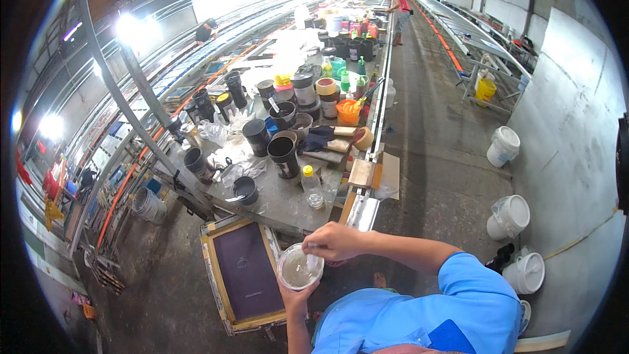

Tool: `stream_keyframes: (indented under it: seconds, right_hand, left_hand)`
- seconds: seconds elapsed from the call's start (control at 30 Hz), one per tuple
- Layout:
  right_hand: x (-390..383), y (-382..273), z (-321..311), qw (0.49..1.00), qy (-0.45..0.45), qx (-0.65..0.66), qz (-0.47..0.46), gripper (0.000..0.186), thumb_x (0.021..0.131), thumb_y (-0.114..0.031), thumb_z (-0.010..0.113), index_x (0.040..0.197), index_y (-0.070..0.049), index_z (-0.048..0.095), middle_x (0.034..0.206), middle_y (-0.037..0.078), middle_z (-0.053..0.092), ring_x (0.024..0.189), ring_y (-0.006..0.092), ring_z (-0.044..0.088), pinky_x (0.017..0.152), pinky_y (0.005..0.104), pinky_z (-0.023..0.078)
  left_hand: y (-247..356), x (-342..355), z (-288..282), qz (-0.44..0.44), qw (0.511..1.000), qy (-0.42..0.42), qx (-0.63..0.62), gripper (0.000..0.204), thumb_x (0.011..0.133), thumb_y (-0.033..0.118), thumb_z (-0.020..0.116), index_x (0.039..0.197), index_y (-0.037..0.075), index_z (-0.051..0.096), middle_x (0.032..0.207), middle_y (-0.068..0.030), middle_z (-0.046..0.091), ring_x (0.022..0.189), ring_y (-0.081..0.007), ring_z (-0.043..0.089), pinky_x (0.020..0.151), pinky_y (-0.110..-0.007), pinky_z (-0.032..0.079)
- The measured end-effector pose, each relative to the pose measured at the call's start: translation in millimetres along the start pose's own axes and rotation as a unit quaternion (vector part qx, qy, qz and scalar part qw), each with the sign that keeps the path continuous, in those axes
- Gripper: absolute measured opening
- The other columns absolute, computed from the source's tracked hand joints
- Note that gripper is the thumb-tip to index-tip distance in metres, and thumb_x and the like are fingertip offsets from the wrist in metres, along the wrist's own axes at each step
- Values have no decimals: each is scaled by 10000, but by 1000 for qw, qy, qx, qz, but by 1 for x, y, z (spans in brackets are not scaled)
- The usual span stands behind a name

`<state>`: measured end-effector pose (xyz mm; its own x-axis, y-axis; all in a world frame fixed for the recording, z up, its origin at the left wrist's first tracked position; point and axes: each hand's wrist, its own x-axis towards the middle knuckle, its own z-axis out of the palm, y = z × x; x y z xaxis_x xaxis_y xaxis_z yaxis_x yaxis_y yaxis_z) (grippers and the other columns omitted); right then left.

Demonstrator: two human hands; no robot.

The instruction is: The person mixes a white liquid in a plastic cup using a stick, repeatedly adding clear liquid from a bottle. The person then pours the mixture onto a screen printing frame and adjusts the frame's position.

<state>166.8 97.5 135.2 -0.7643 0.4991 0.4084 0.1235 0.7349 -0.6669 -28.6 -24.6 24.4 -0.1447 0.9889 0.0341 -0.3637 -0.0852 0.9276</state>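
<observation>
My left hand (297,296) is wrapped round the side of a clear plastic tub (282,270) and holds it up in front of me. Inside lies a pale, cloudy substance. Above the rim, my right hand (335,241) has its fingers closed on a short whitish stick-like thing (316,250), which reaches down into the tub. Its exact kind cannot be made out. Below and left of the tub, a wood-framed printing screen (244,269) with dark mesh leans near the table end. On the table's near corner stands a clear bottle (312,187) with a yellow cap.
A long worktable (282,213) carries several black pots, among them a tall black pot (283,156), and an orange tub (348,113). White lidded buckets (508,217) line the right wall. Far down the aisle a person in a red top (397,1) bends over a table.
</observation>
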Motion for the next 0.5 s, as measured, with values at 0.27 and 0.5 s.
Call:
stream_keyframes:
  seconds: [0.27, 0.5]
  right_hand:
    - [12, 4, -11, 992, 56, -97, -58, 169, 966, -116, 680, 1126, -62, 682, 975, 117, 702, 907, 332, 708, 781, 432, 573]
    - [1, -8, 8, 1000, -7, 13, -1, 148, 980, -134, 676, 1098, -47, 701, 915, 134, 732, 879, 335, 726, 780, 425, 575]
  left_hand:
    - [8, -4, 2, 7, 1000, -4, 5, 1064, 602, -13, 927, 1516, 22, 383, 1479, -130, 501, 1358, -263, 527, 1160, -424, 432]
    - [3, -5, 1, -4, 1000, 19, 16, 1034, 615, 34, 939, 1511, 38, 422, 1465, -109, 535, 1354, -259, 541, 1160, -428, 433]
